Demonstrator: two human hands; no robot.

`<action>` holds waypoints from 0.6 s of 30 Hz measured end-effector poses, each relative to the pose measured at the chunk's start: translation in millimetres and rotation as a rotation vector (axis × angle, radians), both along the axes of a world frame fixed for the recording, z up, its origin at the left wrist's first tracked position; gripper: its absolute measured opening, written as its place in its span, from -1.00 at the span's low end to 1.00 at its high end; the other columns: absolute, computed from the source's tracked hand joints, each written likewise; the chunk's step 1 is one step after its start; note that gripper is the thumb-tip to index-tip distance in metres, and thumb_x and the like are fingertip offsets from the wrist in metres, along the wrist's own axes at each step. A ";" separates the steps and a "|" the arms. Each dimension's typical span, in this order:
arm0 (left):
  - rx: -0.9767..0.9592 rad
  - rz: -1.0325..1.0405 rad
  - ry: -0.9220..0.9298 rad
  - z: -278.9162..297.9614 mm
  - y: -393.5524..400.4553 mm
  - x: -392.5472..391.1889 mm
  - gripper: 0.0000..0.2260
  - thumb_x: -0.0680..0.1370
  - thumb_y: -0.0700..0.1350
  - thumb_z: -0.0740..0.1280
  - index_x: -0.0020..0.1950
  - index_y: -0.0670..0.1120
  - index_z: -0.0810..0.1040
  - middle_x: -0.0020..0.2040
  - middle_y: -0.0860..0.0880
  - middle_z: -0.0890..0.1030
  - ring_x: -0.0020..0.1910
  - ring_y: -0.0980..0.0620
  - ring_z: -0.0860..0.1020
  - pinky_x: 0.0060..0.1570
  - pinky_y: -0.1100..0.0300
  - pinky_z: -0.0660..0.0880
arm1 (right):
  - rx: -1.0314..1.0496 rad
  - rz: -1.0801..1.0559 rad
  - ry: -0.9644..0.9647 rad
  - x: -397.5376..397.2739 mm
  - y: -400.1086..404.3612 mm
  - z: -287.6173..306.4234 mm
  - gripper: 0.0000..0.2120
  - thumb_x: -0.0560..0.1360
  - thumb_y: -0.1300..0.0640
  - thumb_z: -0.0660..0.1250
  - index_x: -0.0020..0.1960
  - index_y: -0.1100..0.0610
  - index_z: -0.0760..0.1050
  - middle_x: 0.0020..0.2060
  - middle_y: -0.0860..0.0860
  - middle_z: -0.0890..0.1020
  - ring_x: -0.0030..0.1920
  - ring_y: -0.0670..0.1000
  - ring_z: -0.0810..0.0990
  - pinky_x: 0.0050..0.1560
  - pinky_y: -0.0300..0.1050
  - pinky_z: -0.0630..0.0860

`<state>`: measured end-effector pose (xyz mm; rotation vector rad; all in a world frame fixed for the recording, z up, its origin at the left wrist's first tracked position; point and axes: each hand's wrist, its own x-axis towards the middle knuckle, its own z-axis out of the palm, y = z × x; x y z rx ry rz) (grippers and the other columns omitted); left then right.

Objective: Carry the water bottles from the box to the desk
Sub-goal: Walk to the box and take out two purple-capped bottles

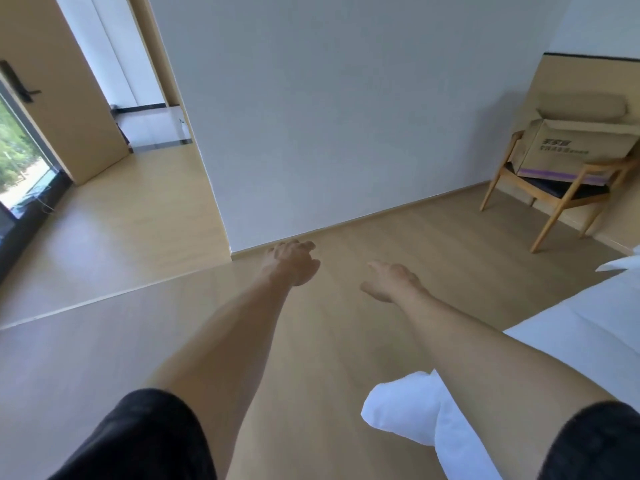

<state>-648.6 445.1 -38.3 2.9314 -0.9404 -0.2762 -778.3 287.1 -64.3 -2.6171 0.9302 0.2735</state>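
A brown cardboard box (575, 147) with open flaps sits on the seat of a wooden armchair (550, 199) at the far right, against a tan wall panel. Its inside is hidden, and no water bottles or desk show. Both my arms reach forward over the wooden floor. My left hand (292, 263) hangs with loosely curled fingers and holds nothing. To its right, my right hand (389, 280) is relaxed and holds nothing. Both hands are well short of the box.
A white bed (595, 341) with a pillow fills the lower right. A grey wall (329, 116) stands straight ahead, its corner near my left hand. On the left a hallway opens past a wooden door (59, 98) and a window.
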 end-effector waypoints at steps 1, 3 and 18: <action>-0.001 -0.017 0.007 -1.6 -12.9 10.0 -0.53 0.65 0.12 0.13 0.58 0.15 0.26 0.54 0.01 0.34 0.50 -0.09 0.30 0.39 0.03 0.27 | -0.007 0.003 -0.004 12.3 -11.7 0.3 -0.41 0.53 -0.12 0.24 0.54 -0.08 0.26 0.42 0.06 0.48 0.41 0.14 0.43 0.34 -0.03 0.38; 0.001 -0.044 0.012 -5.7 -40.5 29.6 -0.53 0.66 0.12 0.13 0.58 0.13 0.25 0.54 0.00 0.34 0.50 -0.09 0.30 0.41 0.03 0.26 | -0.019 -0.004 -0.006 34.1 -35.3 0.1 -0.43 0.53 -0.12 0.24 0.52 -0.06 0.29 0.42 0.06 0.48 0.41 0.14 0.44 0.34 -0.02 0.39; -0.003 -0.456 0.058 -25.7 -306.7 176.0 -0.53 0.67 0.09 0.12 0.59 0.12 0.24 0.52 -0.01 0.36 0.49 -0.09 0.32 0.44 -0.01 0.27 | -0.048 -0.387 0.005 136.3 -251.1 -9.8 -0.41 0.53 -0.22 0.24 0.51 -0.08 0.30 0.43 0.07 0.48 0.43 0.14 0.42 0.35 0.01 0.39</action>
